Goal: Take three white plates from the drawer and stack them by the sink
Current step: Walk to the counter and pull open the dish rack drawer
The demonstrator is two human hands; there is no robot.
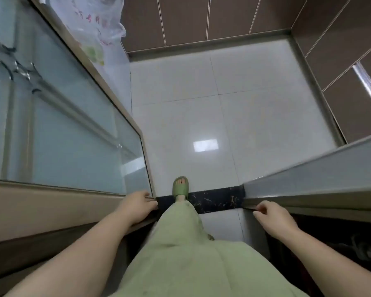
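Note:
No plates, drawer or sink are in view. I am looking down at a doorway between two sliding doors. My left hand (137,205) holds the end edge of the frosted glass door (69,136) on the left, with the fingers curled over its frame. My right hand (273,215) has its fingers curled against the end of the grey door frame (308,185) on the right.
Beyond the black marble threshold (214,200) lies a white tiled floor (223,116) closed in by brown tiled walls (201,18). A plastic bag (96,22) hangs at the upper left. My foot in a green slipper (180,186) stands on the threshold. On the right wall runs a metal pipe (368,86).

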